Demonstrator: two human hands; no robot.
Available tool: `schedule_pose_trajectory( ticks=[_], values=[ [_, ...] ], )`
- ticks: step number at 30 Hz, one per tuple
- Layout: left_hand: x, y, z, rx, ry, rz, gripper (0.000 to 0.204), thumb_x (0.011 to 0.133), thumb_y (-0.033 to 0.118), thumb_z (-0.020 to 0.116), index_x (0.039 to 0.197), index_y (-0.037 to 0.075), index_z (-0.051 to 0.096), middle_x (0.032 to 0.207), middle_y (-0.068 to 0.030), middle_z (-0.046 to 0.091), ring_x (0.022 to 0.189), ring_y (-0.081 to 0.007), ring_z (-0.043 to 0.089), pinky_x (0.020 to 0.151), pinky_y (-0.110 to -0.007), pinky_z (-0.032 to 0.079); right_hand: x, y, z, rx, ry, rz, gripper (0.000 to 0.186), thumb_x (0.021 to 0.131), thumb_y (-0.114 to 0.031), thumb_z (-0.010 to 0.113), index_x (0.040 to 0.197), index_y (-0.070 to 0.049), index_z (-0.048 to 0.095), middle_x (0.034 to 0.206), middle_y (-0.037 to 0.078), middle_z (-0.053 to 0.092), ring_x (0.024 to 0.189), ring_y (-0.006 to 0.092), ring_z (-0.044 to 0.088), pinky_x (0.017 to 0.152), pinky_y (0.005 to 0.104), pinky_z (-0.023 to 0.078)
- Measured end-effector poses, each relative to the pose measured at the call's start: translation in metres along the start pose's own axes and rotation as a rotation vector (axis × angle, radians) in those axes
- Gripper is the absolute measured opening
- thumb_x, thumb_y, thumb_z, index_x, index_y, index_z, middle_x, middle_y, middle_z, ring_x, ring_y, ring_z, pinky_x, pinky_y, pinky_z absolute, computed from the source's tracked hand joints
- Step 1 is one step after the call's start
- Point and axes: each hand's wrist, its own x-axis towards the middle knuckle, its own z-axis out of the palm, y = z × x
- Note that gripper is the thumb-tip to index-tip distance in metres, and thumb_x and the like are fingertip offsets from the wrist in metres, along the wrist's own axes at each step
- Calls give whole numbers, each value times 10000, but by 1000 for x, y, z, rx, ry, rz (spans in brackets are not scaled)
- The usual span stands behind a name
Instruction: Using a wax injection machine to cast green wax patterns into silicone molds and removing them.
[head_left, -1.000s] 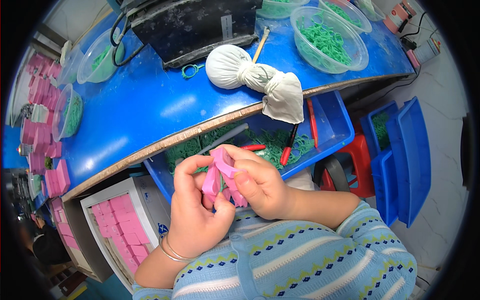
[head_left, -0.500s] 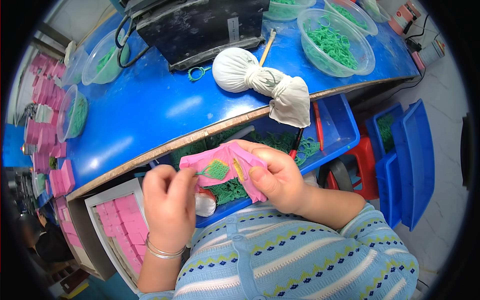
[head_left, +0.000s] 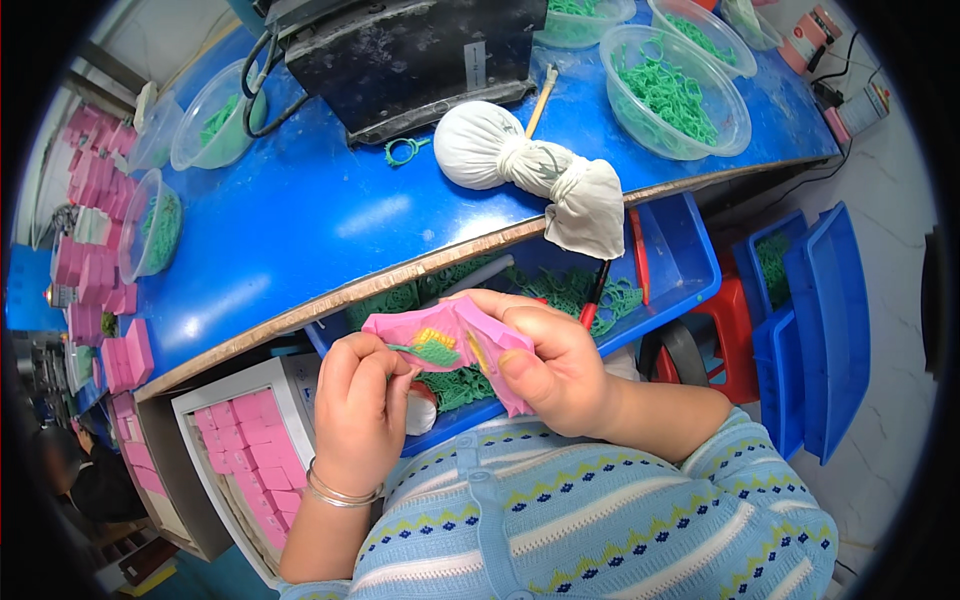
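Tipping downward since the earlier frame, the green mesh piece (head_left: 436,353) is now baring more of the yellow-coloured hollow (head_left: 432,334) behind it, and the left hand (head_left: 358,410) is sitting a little farther right. Its thumb and fingertips are pinching together, leaving hardly any gap, on the thin left end of that piece. At the centre of the frame, the right hand (head_left: 555,375) is gripping the right end of the folded pink mould (head_left: 455,316) — its thumb is pressing the near face while the fingers are curling behind. Mould and mesh piece are hanging just above the blue tray (head_left: 682,245), which is holding a heap of green mesh pieces (head_left: 465,388). Red-handled tools (head_left: 640,262) are lying toward the tray's right side.

At lower left, a white-framed box (head_left: 187,408) is holding rows of pink blocks (head_left: 245,440). Farther off, the blue tabletop (head_left: 290,220) is stretching across the upper half, carrying a tied white cloth bundle (head_left: 475,145) with a wooden stick (head_left: 543,100) beside it, and a small green ring (head_left: 403,152). Behind these, a black machine (head_left: 410,75) is standing at upper centre — and a clear bowl (head_left: 702,148) is holding more green pieces at upper right.
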Motion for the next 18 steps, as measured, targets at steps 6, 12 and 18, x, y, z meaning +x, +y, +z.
schedule_pose_trajectory(
  ticks=[6,12,18],
  values=[
    [-1,0,3,-10,104,1,203,652,-37,677,814,10,563,826,-116,515,731,-263,520,651,-331,435,5,-4,10,82,129,-56,298,878,-207,532,661,-36,421,777,85,455,659,160,414,584,283,359],
    [-2,-5,0,34,23,117,229,665,-11,689,850,11,558,827,-107,512,746,-251,509,665,-321,430,6,-3,4,52,119,12,309,864,-288,550,742,-19,457,969,161,470,839,189,461,734,320,377],
    [-5,-9,7,-93,181,117,213,670,43,703,826,38,559,818,-98,513,753,-266,510,666,-331,421,23,-8,-18,-315,92,-325,368,739,-294,723,780,-59,442,1272,308,347,1093,325,493,910,415,387]
  ],
)
